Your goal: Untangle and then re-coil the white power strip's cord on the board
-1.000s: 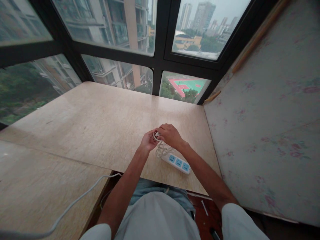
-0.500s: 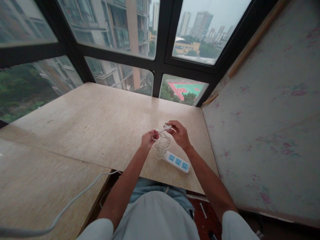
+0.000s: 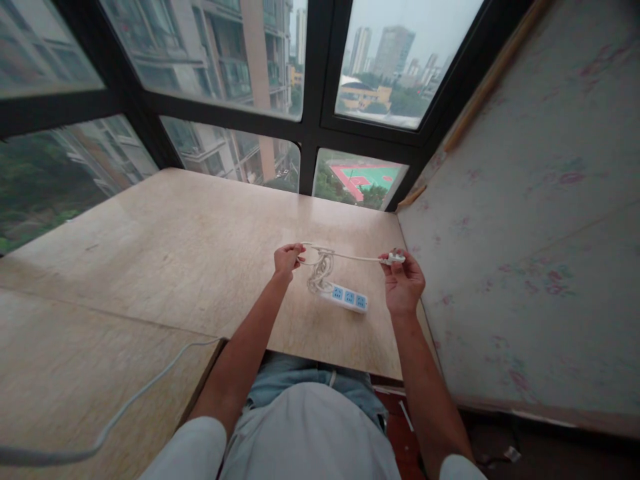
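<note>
Between my hands a white power cord is stretched nearly straight, its middle bunched in a tangle of loops that hangs down. My left hand pinches a loop of this cord at the left. The white plug at the cord's end sits in the closed fingers of my right hand. Below the tangle, a white power strip with three blue sockets rests on the tabletop, and the cord's loops cover its left end.
A beige stone-patterned tabletop reaches to the dark window frame. Flowered wallpaper covers the wall on the right. A grey cable runs across the lower-left surface to its edge.
My right hand has moved to the right with the plug, drawing the cord out straight. The left hand has shifted slightly left and away from me. The power strip has shifted slightly.
</note>
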`<state>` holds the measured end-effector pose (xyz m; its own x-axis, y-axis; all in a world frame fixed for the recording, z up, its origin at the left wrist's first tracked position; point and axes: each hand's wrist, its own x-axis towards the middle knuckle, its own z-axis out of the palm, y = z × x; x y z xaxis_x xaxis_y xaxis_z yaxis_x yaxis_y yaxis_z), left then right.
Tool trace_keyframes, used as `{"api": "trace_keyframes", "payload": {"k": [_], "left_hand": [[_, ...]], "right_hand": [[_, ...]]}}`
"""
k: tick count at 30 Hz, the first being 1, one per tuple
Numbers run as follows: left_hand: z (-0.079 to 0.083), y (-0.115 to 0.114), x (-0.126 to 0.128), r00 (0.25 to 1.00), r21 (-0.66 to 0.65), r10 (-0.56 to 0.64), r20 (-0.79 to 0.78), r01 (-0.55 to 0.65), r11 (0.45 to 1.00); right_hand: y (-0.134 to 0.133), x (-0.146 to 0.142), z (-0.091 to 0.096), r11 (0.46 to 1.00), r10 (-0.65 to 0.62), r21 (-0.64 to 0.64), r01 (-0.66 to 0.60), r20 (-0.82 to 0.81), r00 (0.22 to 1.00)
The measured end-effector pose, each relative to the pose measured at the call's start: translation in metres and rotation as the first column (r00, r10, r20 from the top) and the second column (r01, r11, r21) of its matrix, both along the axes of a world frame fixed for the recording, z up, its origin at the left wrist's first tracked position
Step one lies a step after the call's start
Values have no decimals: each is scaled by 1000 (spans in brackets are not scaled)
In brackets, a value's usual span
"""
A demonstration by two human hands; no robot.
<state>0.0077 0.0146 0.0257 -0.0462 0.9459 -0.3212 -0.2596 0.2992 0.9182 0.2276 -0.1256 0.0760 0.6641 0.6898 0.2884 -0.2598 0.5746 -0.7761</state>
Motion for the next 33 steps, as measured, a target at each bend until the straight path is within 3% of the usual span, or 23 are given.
{"api": "trace_keyframes", "payload": {"k": [4, 10, 17, 20, 25, 27, 30, 33], "left_hand": [[-6, 0, 2, 999, -26, -6, -40, 5, 1000], [-33, -12, 3, 1000, -115, 17, -26, -20, 993], [-43, -17, -7, 1000, -106, 4, 20, -2, 994], [-44, -31, -8, 1000, -96, 5, -1, -5, 995], [-57, -82, 7, 990, -100, 3, -139, -17, 995], [-59, -95, 17, 951, -33, -58, -302, 51, 998], [-56, -94, 31, 808, 17, -150, -570, 194, 981], [-47, -80, 41, 715, 29, -186, -674, 277, 960]], "right_hand": [[8, 12, -28, 997, 9, -77, -20, -142, 990], [31, 14, -71, 970, 45, -208, -125, -349, 936], [45, 3, -100, 916, 95, -336, -218, -346, 933], [50, 0, -107, 890, 126, -392, -233, -280, 952], [57, 0, -113, 832, 207, -517, -204, -52, 977], [60, 4, -111, 792, 282, -582, -186, 78, 956], [62, 14, -103, 715, 442, -687, -128, 302, 845], [63, 22, -92, 641, 613, -767, -34, 486, 623]]}}
